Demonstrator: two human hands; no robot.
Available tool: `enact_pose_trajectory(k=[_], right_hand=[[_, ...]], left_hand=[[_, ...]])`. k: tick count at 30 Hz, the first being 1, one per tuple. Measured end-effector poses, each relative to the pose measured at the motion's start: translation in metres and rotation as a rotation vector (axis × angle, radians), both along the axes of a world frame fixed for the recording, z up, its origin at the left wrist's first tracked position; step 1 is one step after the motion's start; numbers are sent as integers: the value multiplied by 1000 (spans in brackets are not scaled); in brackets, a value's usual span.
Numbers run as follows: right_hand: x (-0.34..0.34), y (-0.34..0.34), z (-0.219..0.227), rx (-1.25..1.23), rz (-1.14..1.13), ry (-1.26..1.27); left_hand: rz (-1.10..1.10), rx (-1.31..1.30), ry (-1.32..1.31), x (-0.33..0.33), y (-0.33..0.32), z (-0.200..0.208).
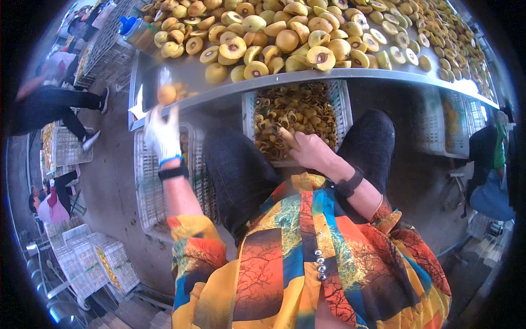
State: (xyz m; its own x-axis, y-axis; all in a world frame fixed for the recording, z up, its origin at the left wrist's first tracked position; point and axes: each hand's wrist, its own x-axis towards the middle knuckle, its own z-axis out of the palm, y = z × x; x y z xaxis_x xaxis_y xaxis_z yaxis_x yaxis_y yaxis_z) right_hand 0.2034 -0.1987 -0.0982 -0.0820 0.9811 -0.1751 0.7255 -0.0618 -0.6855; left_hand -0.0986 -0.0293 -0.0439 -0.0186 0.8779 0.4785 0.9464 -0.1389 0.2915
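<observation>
My left hand (163, 137), in a white glove, reaches to the metal table's near left edge. Its fingers look stretched out and apart, somewhat smeared by motion. Just beyond the fingertips is a round yellow-orange fruit (167, 95); I cannot tell whether they touch. Bare and closed, my right hand (315, 152) grips a short tan-handled tool (287, 137), its working end unclear. Below that tool, a white plastic crate (248, 115) between my knees holds brown fruit scraps (296, 107). Peach-like fruit halves (233, 48), several showing dark centres, are heaped on the table.
The metal table's raised edge (285, 78) curves across in front of me. A blue-capped bottle (131, 28) stands at its left. White crates (147, 181) flank me on the floor, with another (455, 120) under the table at right. Other people (49, 112) are at the left.
</observation>
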Motion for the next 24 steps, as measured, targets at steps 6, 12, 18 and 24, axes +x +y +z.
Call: enact_pose_trajectory(k=[6,12,18,24], right_hand=[[-16,4,-4,121,70,-64],[-7,-4,18,57,56,60],[-21,17,61,109,-160,157],[-37,31,63,140,-171,149]], left_hand=[[-136,-339,223,102,66,-3],[-290,-399,30,116,94,-26],[-513,-641,-1660,105,14,9],[-310,-722,-1678,138,-49,7]])
